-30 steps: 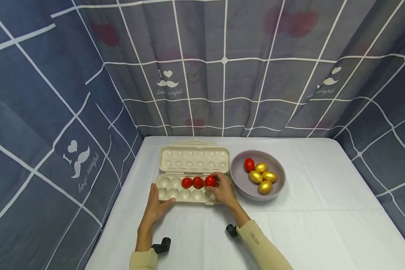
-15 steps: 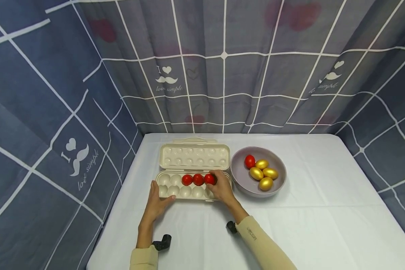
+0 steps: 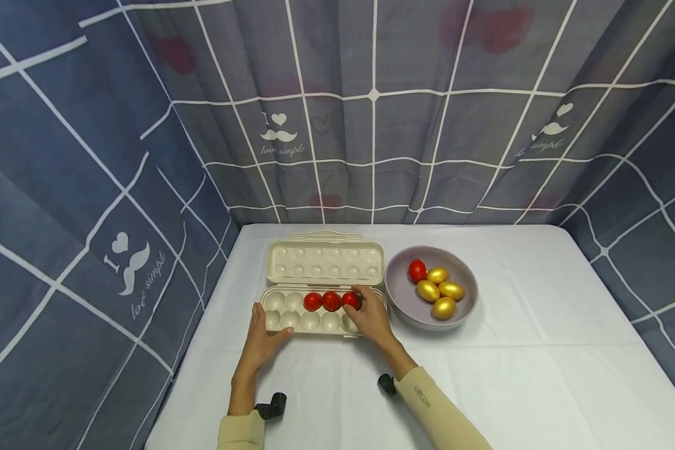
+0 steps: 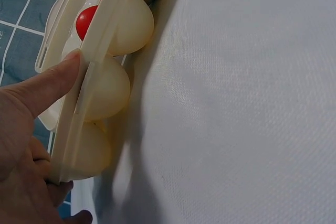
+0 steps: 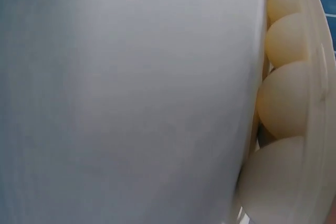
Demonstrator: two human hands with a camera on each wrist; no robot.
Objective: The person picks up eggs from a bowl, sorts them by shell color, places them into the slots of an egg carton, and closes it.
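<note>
Head view: your right hand [image 3: 374, 317] pinches a red egg [image 3: 349, 300], now row-level and seemingly seated; your left hand [image 3: 260, 342] grips the carton [image 3: 309, 322].

Grey-blue white-gridded curtains [image 3: 407, 131]; white-clothed table [image 3: 540, 394] before them.

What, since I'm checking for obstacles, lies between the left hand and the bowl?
Between them, in the head view: the egg carton, three red eggs in its far row, and the right hand, which holds the rightmost egg.
</note>
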